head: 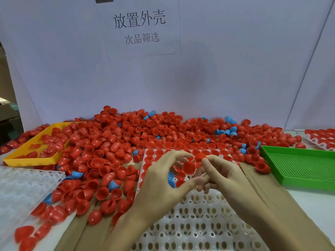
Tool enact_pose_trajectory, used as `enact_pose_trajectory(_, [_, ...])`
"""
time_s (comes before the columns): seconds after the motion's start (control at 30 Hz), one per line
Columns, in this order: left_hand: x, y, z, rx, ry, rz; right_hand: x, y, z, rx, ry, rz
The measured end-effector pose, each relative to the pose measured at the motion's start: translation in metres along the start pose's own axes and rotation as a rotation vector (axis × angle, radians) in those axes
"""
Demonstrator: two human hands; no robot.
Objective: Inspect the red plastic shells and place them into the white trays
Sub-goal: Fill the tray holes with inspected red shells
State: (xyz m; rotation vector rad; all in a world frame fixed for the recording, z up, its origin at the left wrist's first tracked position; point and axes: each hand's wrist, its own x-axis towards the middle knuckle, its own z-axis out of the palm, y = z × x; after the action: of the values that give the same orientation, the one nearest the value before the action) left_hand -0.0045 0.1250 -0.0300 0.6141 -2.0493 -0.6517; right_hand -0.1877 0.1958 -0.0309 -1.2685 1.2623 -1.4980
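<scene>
From the head view, the only one, both hands meet over the far half of the white tray [195,225] that lies at the near edge of the worktop [308,200], and the step in hand looks like inspection. The left hand [163,183] and the right hand [223,176] together hold a red shell [188,167] between their fingertips, dome toward the camera. A second red shell [200,158] sits at the tip of the right thumb. Whether it is pinched there or lies in a tray pocket behind cannot be told. A blue piece [171,180] shows under the left palm, perhaps held, perhaps in the tray. The far rows of the tray already carry red shells, and the near rows stand unfilled. The next move, I judge, calls for turning the shell to check its rim, then setting it open side up in the nearest free pocket. The loose heap of shells [145,134] covers the far part of the worktop, with blue ones mixed in. A yellow tray [29,158] lies at the left, a green tray [299,165] at the right. Another white tray [21,187] at the left edge and a filled one [320,140] at the far right are cut off. The fingers hide the tray's middle pockets.
</scene>
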Motion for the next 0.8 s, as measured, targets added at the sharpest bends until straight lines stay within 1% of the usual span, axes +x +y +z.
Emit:
enact_pose_trajectory(0.1, [-0.002, 0.0, 0.006, 0.0, 0.025, 0.015, 0.0, 0.0, 0.0, -0.006, -0.009, -0.002])
enact_pose_trajectory(0.27, [-0.001, -0.003, 0.001, -0.08, 0.068, -0.077, -0.001, 0.003, -0.001, 0.034, -0.026, -0.012])
enact_pose_trajectory(0.47, [0.0, -0.004, 0.002, -0.161, 0.029, -0.171, -0.002, 0.003, -0.005, -0.054, -0.092, -0.101])
enact_pose_trajectory(0.8, [0.002, -0.01, 0.001, -0.361, 0.016, -0.286, -0.004, -0.002, -0.005, -0.14, -0.089, -0.096])
